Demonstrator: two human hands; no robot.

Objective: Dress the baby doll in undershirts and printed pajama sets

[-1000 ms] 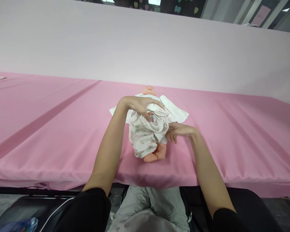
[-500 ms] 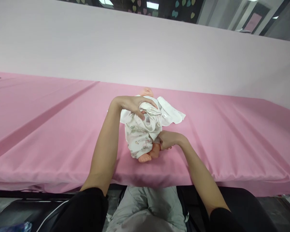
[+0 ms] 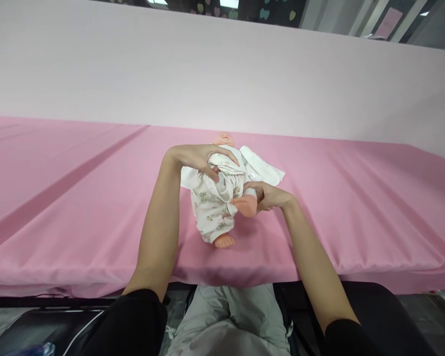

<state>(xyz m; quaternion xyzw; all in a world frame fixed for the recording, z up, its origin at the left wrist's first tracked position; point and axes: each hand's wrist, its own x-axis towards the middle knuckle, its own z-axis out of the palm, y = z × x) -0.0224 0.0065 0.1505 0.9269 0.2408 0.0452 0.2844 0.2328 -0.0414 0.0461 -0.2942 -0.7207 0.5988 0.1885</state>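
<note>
A baby doll lies on its back on the pink-covered table, head away from me. It wears a white printed romper, bunched up at the waist. My left hand grips the gathered cloth of the romper over the doll's middle. My right hand is closed round the doll's bare right leg and holds it lifted off the table. The doll's other foot sticks out of the romper leg near the table's front edge.
A white cloth lies spread under the doll, reaching out to the right. A pale pink wall panel rises behind the table. My grey-trousered lap and black chair parts show below the table edge.
My right hand has moved from open beside the doll to a grip on its bare leg, and has lifted that leg up. My left hand stays on the bunched romper.
</note>
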